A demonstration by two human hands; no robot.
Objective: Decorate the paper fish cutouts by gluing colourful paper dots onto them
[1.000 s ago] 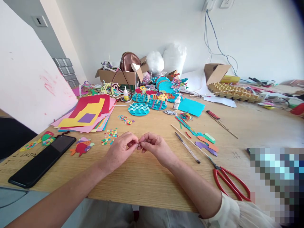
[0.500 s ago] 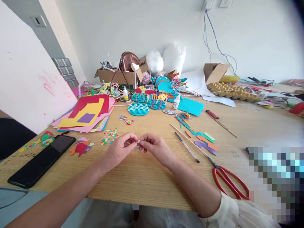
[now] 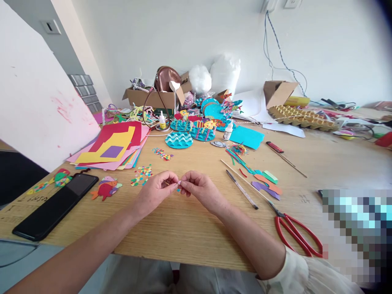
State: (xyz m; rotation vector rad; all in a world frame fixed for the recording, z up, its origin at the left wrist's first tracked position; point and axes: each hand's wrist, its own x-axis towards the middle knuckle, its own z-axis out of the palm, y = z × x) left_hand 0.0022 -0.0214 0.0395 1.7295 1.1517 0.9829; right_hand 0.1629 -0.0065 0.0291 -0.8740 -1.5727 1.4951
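Note:
My left hand (image 3: 157,190) and my right hand (image 3: 200,190) meet above the table (image 3: 165,241), thumbs and fingertips pinched together. Between them shows a tiny pale pink piece (image 3: 179,183), too small to make out fully; both hands grip it. A small blue dot (image 3: 178,190) is visible just below the fingertips. Left of my hands lie scattered colourful paper dots (image 3: 141,174). Paper fish cutouts (image 3: 107,188) rest farther left. A pen (image 3: 241,190) and a thin wooden stick (image 3: 234,171) lie to the right of my right hand.
Red-handled scissors (image 3: 297,232) lie near my right forearm, with paper strips (image 3: 266,190) behind. A black phone (image 3: 56,206) and stacked coloured sheets (image 3: 104,151) occupy the left. Glue bottles (image 3: 228,131), blue wavy paper bases (image 3: 179,140) and a cardboard box (image 3: 137,98) stand behind.
My hands stay pinched together in almost the same place. The whole view has shifted very slightly; nothing else has visibly moved.

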